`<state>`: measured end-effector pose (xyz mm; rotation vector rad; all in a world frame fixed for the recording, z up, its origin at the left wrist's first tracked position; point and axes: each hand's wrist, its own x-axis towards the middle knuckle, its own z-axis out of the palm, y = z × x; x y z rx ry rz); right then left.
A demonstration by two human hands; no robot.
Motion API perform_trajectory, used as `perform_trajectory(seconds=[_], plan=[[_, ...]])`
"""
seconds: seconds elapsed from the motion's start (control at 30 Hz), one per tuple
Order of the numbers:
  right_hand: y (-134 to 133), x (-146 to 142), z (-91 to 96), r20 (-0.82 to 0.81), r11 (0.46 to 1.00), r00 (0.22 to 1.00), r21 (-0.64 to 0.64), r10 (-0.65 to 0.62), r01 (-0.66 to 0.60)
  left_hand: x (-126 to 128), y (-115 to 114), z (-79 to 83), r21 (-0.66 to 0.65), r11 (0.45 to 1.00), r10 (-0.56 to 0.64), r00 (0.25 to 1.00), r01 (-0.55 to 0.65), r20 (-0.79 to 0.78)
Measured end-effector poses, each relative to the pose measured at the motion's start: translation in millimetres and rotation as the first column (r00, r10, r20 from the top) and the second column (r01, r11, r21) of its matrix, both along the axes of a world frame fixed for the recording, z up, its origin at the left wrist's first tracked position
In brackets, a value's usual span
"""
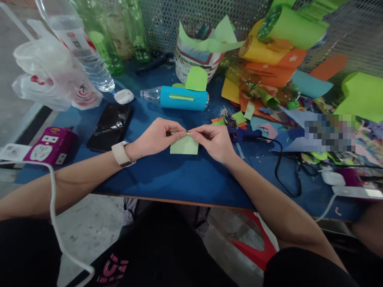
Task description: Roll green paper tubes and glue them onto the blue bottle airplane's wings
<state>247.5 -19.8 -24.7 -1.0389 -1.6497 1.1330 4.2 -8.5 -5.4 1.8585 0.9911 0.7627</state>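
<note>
A small light green paper piece lies on the blue table in front of me. My left hand pinches its top edge from the left, fingers closed, a white watch on the wrist. My right hand pinches the same top edge from the right, fingers closed. The two hands nearly touch at the fold. Just behind them lies a plastic bottle wrapped in blue paper with a green paper tab on top.
A black phone, a white earbud case and a purple power strip lie at the left. A blue glue gun with a black cord lies right of my hands. Paper scraps and rolls crowd the right; bottles stand behind.
</note>
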Motion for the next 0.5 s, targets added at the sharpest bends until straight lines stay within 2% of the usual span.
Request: perform_trajectory(seconds=[0.27, 0.5], plan=[[2.6, 2.2, -3.0, -0.020, 1.000, 1.000, 0.008, 0.021, -0.021, 0.8, -1.5, 2.3, -0.048, 0.999, 0.002, 1.000, -0.001, 0.016], [2.3, 4.4, -2.2, 0.020, 0.999, 1.000, 0.032, -0.017, 0.016, 1.1, -2.1, 6.8, -0.028, 1.000, -0.009, 1.000, 0.008, -0.026]])
